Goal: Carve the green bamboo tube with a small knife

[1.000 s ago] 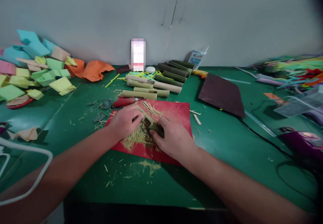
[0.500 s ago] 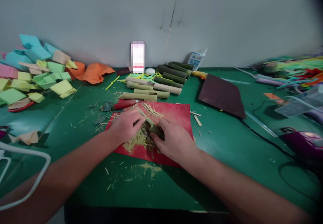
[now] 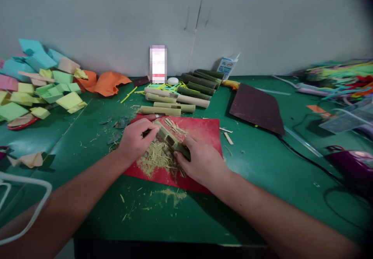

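Over a red mat (image 3: 204, 128), my right hand (image 3: 202, 161) is closed around the near end of a short bamboo piece (image 3: 170, 140), which lies slanted across the mat. My left hand (image 3: 134, 138) is curled around a dark tool (image 3: 146, 132) whose tip meets the bamboo's far end; the tool is mostly hidden by the fingers. A heap of pale shavings (image 3: 155, 158) lies under the bamboo, between both hands.
Several bamboo tubes (image 3: 180, 93) lie in rows behind the mat. A dark sheet (image 3: 256, 109) lies to the right. Folded coloured papers (image 3: 43, 88) pile up at the left, coloured strips (image 3: 338, 78) at the far right. A purple device (image 3: 351, 163) with a cable sits near right.
My left hand has slid back to the left along the bamboo, uncovering more of the piece. My right hand has stayed where it was, still holding the near end.
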{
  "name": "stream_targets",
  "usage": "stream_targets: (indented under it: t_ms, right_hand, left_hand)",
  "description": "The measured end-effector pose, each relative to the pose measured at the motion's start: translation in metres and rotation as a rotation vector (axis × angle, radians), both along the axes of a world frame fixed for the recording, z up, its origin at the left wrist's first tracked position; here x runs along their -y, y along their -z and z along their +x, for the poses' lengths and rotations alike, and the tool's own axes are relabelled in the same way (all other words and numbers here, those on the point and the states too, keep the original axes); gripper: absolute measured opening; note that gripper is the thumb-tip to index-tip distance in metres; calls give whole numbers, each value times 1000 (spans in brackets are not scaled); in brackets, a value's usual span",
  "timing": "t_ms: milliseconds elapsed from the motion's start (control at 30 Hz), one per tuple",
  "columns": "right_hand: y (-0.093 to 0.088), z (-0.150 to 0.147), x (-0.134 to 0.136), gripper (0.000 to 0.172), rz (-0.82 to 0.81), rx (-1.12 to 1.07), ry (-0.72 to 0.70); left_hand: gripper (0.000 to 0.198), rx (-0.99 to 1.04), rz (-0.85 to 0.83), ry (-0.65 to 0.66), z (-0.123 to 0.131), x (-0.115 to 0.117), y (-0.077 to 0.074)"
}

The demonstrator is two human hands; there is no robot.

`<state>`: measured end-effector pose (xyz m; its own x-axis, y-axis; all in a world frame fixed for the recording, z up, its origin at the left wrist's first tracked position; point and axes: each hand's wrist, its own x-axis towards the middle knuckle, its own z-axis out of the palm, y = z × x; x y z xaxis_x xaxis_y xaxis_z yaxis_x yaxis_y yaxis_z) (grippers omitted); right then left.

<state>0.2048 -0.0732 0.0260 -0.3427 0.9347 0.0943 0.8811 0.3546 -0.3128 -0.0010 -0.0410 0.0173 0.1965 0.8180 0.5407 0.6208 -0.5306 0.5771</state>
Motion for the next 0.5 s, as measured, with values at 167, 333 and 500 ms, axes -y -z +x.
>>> stream_targets:
  t_ms: [167,333,500]
  right_hand:
    - [-3,1,0,18,3,47,7]
    - [-2,3,-2,19,31,70,9]
    - [-2,4,-3,20,66,73,-3]
  left_hand:
    - [24,346,-404,-48,-2,-12,6]
    - [22,299,-430,-67,-1,-14,7]
    - [18,-12,-177,-136,-3,-14,5]
